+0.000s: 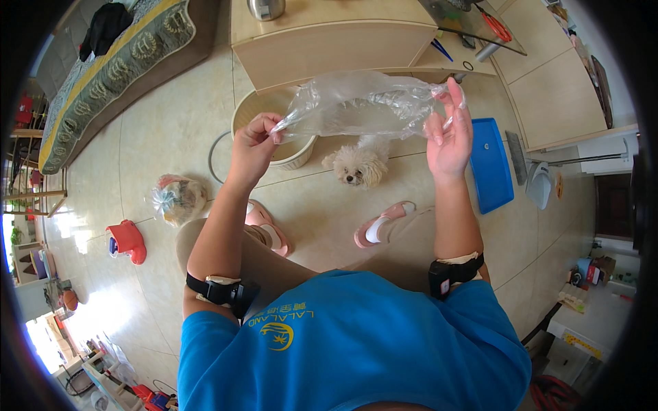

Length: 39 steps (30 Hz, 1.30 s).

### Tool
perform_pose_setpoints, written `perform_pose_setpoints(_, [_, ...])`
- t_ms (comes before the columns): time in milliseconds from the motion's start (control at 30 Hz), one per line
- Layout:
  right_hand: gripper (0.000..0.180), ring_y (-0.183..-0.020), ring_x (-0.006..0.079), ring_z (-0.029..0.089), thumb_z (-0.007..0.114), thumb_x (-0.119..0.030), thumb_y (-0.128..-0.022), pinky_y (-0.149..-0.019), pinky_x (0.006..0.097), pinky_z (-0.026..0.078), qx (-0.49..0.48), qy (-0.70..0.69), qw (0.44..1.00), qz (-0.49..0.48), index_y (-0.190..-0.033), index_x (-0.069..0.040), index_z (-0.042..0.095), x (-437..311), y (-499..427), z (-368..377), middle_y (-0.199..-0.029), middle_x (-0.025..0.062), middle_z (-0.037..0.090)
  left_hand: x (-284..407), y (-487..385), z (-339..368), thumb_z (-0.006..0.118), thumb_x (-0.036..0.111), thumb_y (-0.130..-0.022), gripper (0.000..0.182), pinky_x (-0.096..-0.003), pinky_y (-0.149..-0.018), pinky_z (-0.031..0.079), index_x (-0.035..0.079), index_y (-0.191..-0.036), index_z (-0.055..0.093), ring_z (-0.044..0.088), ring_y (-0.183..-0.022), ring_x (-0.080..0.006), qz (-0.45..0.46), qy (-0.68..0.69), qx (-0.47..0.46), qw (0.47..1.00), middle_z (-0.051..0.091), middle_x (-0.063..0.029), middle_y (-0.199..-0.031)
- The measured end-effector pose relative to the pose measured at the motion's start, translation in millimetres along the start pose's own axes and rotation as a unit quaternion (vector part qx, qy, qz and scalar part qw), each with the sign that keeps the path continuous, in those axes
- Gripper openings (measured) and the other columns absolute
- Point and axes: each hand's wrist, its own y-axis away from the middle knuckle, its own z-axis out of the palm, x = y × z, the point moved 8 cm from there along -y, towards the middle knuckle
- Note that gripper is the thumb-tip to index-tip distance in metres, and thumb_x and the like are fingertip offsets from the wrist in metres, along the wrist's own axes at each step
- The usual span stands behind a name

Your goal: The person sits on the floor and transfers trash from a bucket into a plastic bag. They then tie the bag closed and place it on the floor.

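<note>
A clear plastic bag point(360, 105) is stretched between my two hands at chest height. My left hand point(257, 141) pinches one end of it between thumb and fingers. At the other end, my right hand point(451, 131) has the film gathered around its fingers, with the index finger raised. Below the bag, a round cream-coloured plastic bin point(298, 160) stands on the floor, partly hidden by the bag and my left hand. A small curly-haired dog point(357, 164) looks up from beside the bin, its body partly seen through the film.
A tied, filled plastic bag point(180, 199) and a red boot-shaped container point(126, 241) are on the tiled floor at left. A wooden cabinet point(334, 54) stands beyond the bin. At right are a blue tray point(492, 164) and a dustpan point(538, 187).
</note>
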Motion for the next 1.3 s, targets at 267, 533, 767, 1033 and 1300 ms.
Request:
perform_pose_setpoints(267, [0.061,-0.061,0.006,0.041,0.047,-0.033,-0.084,-0.062,0.023,0.038,-0.093,0.031,0.995,0.018,-0.133,-0.003,0.025,6.1,4.6,24.7,-0.125,0.0089,0.039,35.4,5.3,10.1,0.067,0.006,-0.066,0.048,-0.0315,-0.086,0.038,0.004,-0.107,0.044,0.046,-0.1,-0.0212,0.083,-0.238,0.061,0.966,0.046,-0.0099,-0.109])
perform_pose_setpoints(533, [0.073,-0.105,0.0238,0.048,0.066,-0.021,-0.074,-0.092,0.0329,0.038,-0.348,0.206,0.914,-0.02,-0.132,-0.004,0.026,46.2,65.8,126.5,-0.138,0.0138,0.02,48.0,19.0,76.4,0.073,0.013,-0.066,0.074,-0.0314,-0.084,0.041,0.003,-0.126,0.032,0.05,-0.097,-0.0198,0.132,-0.173,-0.096,0.971,0.048,-0.0099,-0.108])
perform_pose_setpoints(767, [0.034,-0.094,0.024,0.053,0.066,-0.014,-0.069,-0.079,0.031,0.045,-0.207,0.391,0.879,-0.18,-0.101,-0.006,0.059,1.3,44.9,100.4,-0.114,0.0096,0.052,36.2,8.2,38.7,0.038,0.011,-0.092,0.025,-0.0222,-0.06,0.04,0.0,-0.108,0.053,0.048,-0.064,-0.0099,0.009,0.074,-0.012,0.997,0.059,-0.007,-0.084])
perform_pose_setpoints(1033, [0.037,-0.074,0.0141,0.055,0.068,-0.025,-0.071,-0.066,0.0276,0.045,-0.048,0.316,0.917,0.238,-0.099,-0.004,0.057,74.8,18.3,25.5,-0.098,0.0057,0.057,42.6,8.7,33.9,0.038,0.013,-0.092,0.023,-0.0231,-0.059,0.038,-0.002,-0.102,0.053,0.046,-0.062,-0.012,-0.015,0.165,-0.04,0.985,0.06,-0.0104,-0.09])
perform_pose_setpoints(1300, [0.018,-0.07,0.0161,0.058,0.063,-0.014,-0.069,-0.063,0.0304,0.045,-0.14,0.419,0.859,0.26,-0.082,-0.003,0.057,116.6,23.5,16.6,-0.075,0.0047,0.06,48.3,9.6,23.3,0.038,0.011,-0.091,0.02,-0.0229,-0.059,0.039,0.0,-0.098,0.053,0.047,-0.063,-0.0118,-0.011,0.158,-0.036,0.987,0.06,-0.0107,-0.089])
